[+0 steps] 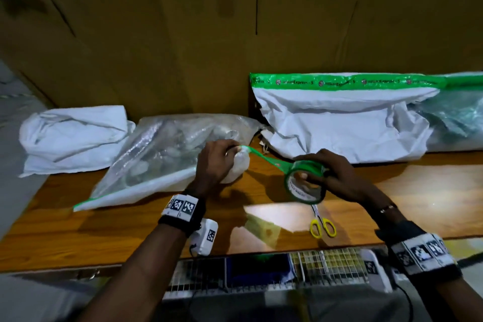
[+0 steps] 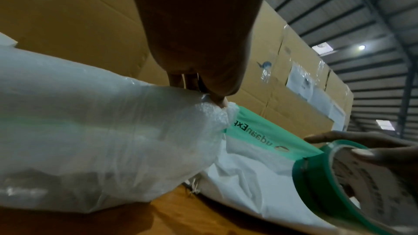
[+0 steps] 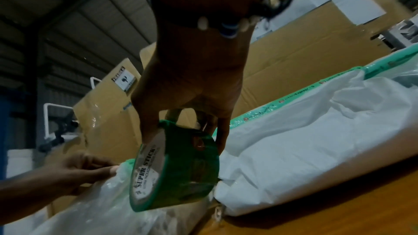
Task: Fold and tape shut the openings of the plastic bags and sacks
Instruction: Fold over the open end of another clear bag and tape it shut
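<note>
A clear plastic bag (image 1: 162,154) with a green edge lies on the wooden table (image 1: 392,191). My left hand (image 1: 217,159) grips its bunched, folded end (image 2: 203,113), with the green tape's free end stuck there. My right hand (image 1: 326,172) holds the green tape roll (image 1: 304,181) by its rim, thumb inside the core. A stretch of tape (image 2: 260,133) runs taut from the roll (image 3: 178,165) to the bag. Behind stands a white sack (image 1: 339,123) whose top is sealed with green tape.
Yellow-handled scissors (image 1: 322,225) lie on the table near its front edge, below the roll. A folded white sack (image 1: 75,136) rests at the left. A clear bag (image 1: 454,117) sits at far right. Tall cardboard boxes (image 1: 183,34) wall off the back.
</note>
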Motion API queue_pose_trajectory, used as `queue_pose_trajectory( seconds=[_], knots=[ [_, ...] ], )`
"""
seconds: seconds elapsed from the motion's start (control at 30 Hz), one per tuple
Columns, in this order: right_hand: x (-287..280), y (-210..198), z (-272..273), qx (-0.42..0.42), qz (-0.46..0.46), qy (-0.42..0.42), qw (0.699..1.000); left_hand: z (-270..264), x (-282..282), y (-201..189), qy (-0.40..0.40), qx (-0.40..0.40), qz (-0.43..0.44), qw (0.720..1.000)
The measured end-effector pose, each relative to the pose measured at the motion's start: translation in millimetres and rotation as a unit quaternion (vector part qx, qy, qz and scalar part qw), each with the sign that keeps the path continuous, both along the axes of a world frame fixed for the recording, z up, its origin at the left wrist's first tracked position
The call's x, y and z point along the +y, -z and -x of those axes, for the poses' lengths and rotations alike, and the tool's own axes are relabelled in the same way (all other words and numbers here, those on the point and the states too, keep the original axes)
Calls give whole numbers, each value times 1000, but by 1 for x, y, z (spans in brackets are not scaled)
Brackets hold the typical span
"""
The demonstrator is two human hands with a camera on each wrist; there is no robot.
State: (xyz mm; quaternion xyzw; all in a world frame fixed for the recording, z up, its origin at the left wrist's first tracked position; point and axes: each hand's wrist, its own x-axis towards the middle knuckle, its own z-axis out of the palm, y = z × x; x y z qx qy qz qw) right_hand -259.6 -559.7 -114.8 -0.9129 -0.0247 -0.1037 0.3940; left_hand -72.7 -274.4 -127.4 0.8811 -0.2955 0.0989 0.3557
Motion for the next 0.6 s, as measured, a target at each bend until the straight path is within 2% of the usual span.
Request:
queue_pose_trajectory(
  seconds=[0.17,0.27,0.6],
  knots=[
    [42,-26,2,16,-69,4,998,-15,3,-43,26,77,95,992],
    [71,-36,0,4,-65,15,998,-17,6,-64,47,99,121,987],
    [157,-57,-18,-44,-94,66,992,-46,29,-89,94,126,165,974]
  ],
)
